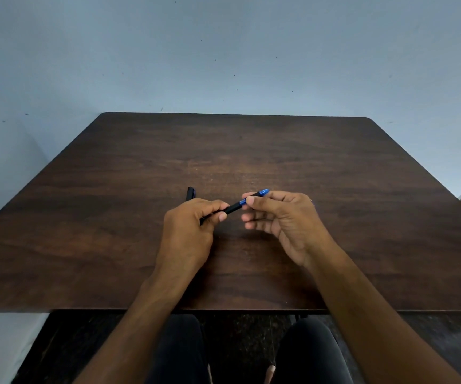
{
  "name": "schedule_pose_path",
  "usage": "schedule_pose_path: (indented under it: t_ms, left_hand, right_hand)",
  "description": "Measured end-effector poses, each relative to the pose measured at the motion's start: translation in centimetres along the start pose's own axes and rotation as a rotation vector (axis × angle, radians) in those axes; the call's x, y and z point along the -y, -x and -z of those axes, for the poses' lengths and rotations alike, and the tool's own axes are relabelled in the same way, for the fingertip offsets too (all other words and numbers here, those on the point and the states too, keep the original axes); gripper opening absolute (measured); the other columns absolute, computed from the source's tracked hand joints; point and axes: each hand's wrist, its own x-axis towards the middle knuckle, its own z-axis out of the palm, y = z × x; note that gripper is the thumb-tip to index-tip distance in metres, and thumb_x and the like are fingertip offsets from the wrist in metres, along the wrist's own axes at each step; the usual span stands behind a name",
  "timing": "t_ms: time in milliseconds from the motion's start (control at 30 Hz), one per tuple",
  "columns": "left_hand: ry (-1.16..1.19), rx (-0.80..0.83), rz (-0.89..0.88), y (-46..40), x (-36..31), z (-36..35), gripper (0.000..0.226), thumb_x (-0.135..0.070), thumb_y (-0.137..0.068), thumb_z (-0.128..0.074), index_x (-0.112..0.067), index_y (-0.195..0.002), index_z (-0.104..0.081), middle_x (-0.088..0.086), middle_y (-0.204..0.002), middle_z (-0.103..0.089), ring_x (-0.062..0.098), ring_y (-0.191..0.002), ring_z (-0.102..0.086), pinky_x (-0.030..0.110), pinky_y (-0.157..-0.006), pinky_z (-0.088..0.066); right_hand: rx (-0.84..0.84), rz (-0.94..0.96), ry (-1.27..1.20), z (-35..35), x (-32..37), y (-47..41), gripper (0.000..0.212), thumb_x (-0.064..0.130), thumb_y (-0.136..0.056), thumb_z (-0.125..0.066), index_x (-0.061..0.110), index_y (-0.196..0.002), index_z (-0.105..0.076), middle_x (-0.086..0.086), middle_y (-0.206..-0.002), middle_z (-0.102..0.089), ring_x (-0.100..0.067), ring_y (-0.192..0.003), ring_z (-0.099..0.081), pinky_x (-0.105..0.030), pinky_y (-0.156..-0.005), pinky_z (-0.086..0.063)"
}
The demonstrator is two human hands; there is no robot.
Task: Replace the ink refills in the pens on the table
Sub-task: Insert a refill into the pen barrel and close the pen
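From the head view, both hands are raised just above the dark wooden table (334,189), sharing one pen (234,207) between them. The left hand (189,231) has its fingers curled round the black barrel, thumb pressed along the side. The right hand (282,217) pinches the blue end of the same pen between thumb and forefinger; its other fingers are loosely curled below and hold nothing. The pen runs on a slant, black end low and to the left, blue tip (264,192) high and to the right — held in the air, not touching the table.

A second pen (190,193), dark, lies on the table just behind the left hand; only its far end shows.

The pen looks light, stiff and smooth-sided, so it will likely slip under a loose pinch. A firm wrap on the barrel with one hand and a fingertip grip on the blue section with the other — as here — seems the sensible hold for twisting or pulling the parts apart. The refill inside is probably thin and easily bent, best taken near its base. Whether the joint has opened cannot be told.
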Motion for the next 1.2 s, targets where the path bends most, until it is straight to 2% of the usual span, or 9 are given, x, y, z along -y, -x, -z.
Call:
schedule_pose_path:
  t_ms: [300, 433, 600, 667, 733, 833, 933, 1067, 1200]
  left_hand:
    - [0.014, -0.01, -0.004, 0.0, -0.2, 0.0, 0.021, -0.008, -0.085, -0.074, -0.017, -0.103, -0.078, -0.01, -0.094, -0.073, -0.012, -0.084, -0.059, 0.0, -0.076, -0.037]
    - [0.017, -0.014, 0.017, -0.1, -0.1, 0.1, 0.021, -0.009, -0.084, -0.075, -0.019, -0.102, -0.078, -0.015, -0.092, -0.072, -0.013, -0.086, -0.06, 0.0, -0.076, -0.037]
    - [0.017, -0.013, 0.039, 0.1, 0.0, 0.2, 0.022, -0.012, -0.083, -0.076, -0.022, -0.103, -0.077, -0.018, -0.092, -0.07, -0.015, -0.09, -0.059, 0.0, -0.078, -0.038]
    - [0.017, -0.011, 0.053, 0.1, 0.0, 0.3, 0.022, -0.012, -0.083, -0.076, -0.022, -0.103, -0.077, -0.02, -0.091, -0.069, -0.013, -0.09, -0.059, -0.001, -0.077, -0.038]
    - [0.025, -0.012, 0.065, 0.2, 0.0, 0.4, 0.022, -0.012, -0.084, -0.076, -0.022, -0.103, -0.077, -0.019, -0.091, -0.069, -0.014, -0.091, -0.059, -0.001, -0.077, -0.038]
    - [0.014, -0.009, 0.073, 0.1, 0.1, 0.5, 0.023, -0.012, -0.084, -0.075, -0.022, -0.105, -0.077, -0.016, -0.094, -0.071, -0.019, -0.09, -0.056, -0.003, -0.077, -0.036]
    - [0.001, -0.005, 0.08, 0.0, 0.0, 0.4, 0.024, -0.013, -0.084, -0.075, -0.022, -0.106, -0.076, -0.014, -0.098, -0.072, -0.021, -0.088, -0.055, -0.004, -0.077, -0.036]
    - [0.005, -0.015, 0.06, 0.1, -0.1, 0.4, 0.023, -0.011, -0.084, -0.075, -0.021, -0.105, -0.077, -0.014, -0.095, -0.072, -0.022, -0.088, -0.054, -0.005, -0.076, -0.034]
    - [0.0, -0.009, 0.049, 0.3, -0.2, 0.5, 0.023, -0.012, -0.084, -0.075, -0.023, -0.104, -0.077, -0.02, -0.091, -0.068, -0.02, -0.091, -0.055, -0.004, -0.077, -0.035]
  right_hand:
    - [-0.01, -0.007, 0.023, -0.4, 0.2, 0.4, 0.016, 0.009, -0.085, -0.078, -0.001, -0.098, -0.079, -0.018, -0.091, -0.078, -0.025, -0.077, -0.073, -0.033, -0.068, -0.06]
    - [-0.036, 0.022, 0.076, -0.8, 0.4, 0.4, 0.02, 0.012, -0.085, -0.079, -0.005, -0.094, -0.077, -0.02, -0.088, -0.078, -0.026, -0.075, -0.072, -0.034, -0.068, -0.061]
    - [-0.095, 0.068, 0.25, -1.2, 0.5, 0.4, 0.029, 0.026, -0.082, -0.083, -0.002, -0.084, -0.076, -0.014, -0.077, -0.077, -0.024, -0.068, -0.071, -0.035, -0.066, -0.061]
    - [-0.107, 0.071, 0.296, -1.1, 0.4, 0.4, 0.037, 0.035, -0.077, -0.085, 0.0, -0.086, -0.076, -0.011, -0.077, -0.077, -0.023, -0.068, -0.07, -0.034, -0.064, -0.061]
    - [-0.096, 0.071, 0.242, -1.0, 0.4, 0.6, 0.044, 0.038, -0.071, -0.087, 0.005, -0.096, -0.077, -0.009, -0.081, -0.077, -0.022, -0.069, -0.07, -0.034, -0.064, -0.06]
    - [-0.06, 0.124, 0.058, -0.4, 0.3, 0.6, 0.037, 0.018, -0.078, -0.085, 0.008, -0.112, -0.075, -0.01, -0.089, -0.076, -0.024, -0.073, -0.071, -0.036, -0.065, -0.059]
    - [-0.051, 0.181, 0.043, 0.2, 0.2, 0.7, 0.019, 0.004, -0.088, -0.075, 0.008, -0.106, -0.079, -0.013, -0.088, -0.077, -0.027, -0.077, -0.073, -0.036, -0.07, -0.06]
    - [-0.073, 0.168, 0.059, 0.1, 0.3, 0.8, 0.012, 0.009, -0.086, -0.079, 0.004, -0.097, -0.08, -0.015, -0.083, -0.077, -0.026, -0.074, -0.073, -0.035, -0.067, -0.06]
    - [-0.117, 0.133, 0.119, -0.1, 0.5, 0.8, 0.024, 0.02, -0.081, -0.082, 0.002, -0.096, -0.077, -0.013, -0.081, -0.078, -0.024, -0.071, -0.072, -0.034, -0.064, -0.06]
